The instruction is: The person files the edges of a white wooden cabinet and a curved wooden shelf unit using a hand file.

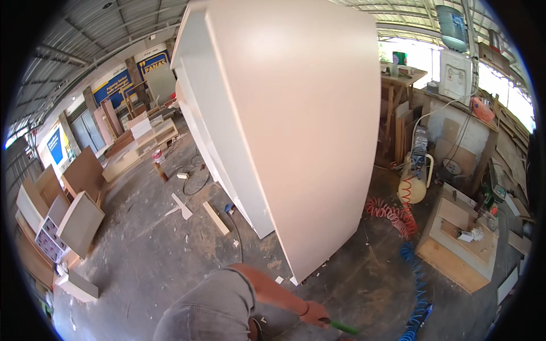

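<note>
From the lower edge, an arm in a short grey sleeve, which I take for my left, stretches to the right. My left hand (pixel 316 315) is low over the floor, its fingers closed round a slim green handle-like thing (pixel 344 327); the rest of it is cut off, so its kind cannot be made out. My right hand is out of view. Just beyond the arm a tall, pale cabinet (pixel 307 131) stands upright on the floor. Its broad flat side faces me, and the lower corner is nearest the hand. Small white scraps (pixel 279 279) lie by that corner.
Red coiled hose (pixel 406 219) and blue coiled hose (pixel 420 295) run over the floor at right. Beyond are a compressor (pixel 418 182) and a low wooden box (pixel 455 267). A wood strip (pixel 216 218) lies left of the cabinet; panels (pixel 82 224) lean at far left.
</note>
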A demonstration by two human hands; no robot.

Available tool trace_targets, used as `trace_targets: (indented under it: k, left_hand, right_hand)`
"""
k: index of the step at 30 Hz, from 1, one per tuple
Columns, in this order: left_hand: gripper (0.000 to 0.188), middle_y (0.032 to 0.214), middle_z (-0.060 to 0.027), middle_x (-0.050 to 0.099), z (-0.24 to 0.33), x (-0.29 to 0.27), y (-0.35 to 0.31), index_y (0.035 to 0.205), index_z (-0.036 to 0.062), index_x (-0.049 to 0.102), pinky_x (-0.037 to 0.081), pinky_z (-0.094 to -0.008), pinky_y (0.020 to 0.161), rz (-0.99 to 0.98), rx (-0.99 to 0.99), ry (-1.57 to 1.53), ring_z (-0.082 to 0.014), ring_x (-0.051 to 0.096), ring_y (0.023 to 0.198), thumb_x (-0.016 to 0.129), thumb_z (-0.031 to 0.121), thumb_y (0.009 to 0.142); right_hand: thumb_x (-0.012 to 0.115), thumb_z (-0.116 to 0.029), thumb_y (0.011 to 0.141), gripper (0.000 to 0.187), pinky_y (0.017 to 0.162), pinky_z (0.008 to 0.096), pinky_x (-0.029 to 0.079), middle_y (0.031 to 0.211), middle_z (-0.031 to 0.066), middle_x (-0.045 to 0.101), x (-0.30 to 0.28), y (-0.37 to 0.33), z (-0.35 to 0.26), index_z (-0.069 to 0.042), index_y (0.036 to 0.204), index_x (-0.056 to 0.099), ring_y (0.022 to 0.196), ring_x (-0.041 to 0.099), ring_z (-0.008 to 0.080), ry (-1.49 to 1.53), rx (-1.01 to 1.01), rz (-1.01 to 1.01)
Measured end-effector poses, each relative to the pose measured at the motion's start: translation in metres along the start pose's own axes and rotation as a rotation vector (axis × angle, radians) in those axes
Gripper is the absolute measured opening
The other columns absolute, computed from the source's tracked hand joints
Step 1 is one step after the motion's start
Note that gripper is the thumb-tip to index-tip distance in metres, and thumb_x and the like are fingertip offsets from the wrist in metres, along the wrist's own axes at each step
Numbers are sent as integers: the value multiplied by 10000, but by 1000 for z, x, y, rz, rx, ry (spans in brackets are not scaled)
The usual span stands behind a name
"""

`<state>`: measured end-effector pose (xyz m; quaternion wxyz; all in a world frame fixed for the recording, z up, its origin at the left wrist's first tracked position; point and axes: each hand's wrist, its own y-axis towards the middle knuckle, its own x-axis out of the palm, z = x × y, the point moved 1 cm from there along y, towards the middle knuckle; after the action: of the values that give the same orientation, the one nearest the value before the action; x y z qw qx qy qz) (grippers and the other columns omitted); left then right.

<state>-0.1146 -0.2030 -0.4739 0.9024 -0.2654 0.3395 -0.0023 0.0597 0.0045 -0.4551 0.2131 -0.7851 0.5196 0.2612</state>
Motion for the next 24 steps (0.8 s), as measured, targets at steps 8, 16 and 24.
trace_targets:
  k: [8, 16, 24]
  left_hand:
    - [539, 951, -197, 607, 128, -72, -182, 1086, 56, 531, 458, -450, 787, -107, -323, 51, -386, 572, 928, 459, 530, 841]
    - [559, 851, -179, 623, 258, -57, -338, 992, 64, 571, 472, -461, 728, 94, -608, -117, -374, 605, 813, 426, 579, 833]
    - [313, 901, -158, 636, 295, 20, -352, 988, 135, 601, 473, -479, 735, 417, -690, -283, -339, 617, 854, 459, 378, 850]
  right_hand:
    - [541, -295, 803, 448, 871, 452, 425, 1078, 247, 558, 16, -11, 5, 10, 1130, 527, 1004, 541, 387, -175, 485, -188]
    - [489, -270, 864, 308, 774, 419, 450, 919, 207, 612, -42, 13, -212, -14, 995, 599, 869, 578, 373, 408, 377, 269]
    - [568, -373, 834, 414, 846, 398, 428, 1070, 167, 584, -88, 50, -359, -36, 1075, 569, 986, 532, 358, 96, -218, -312]
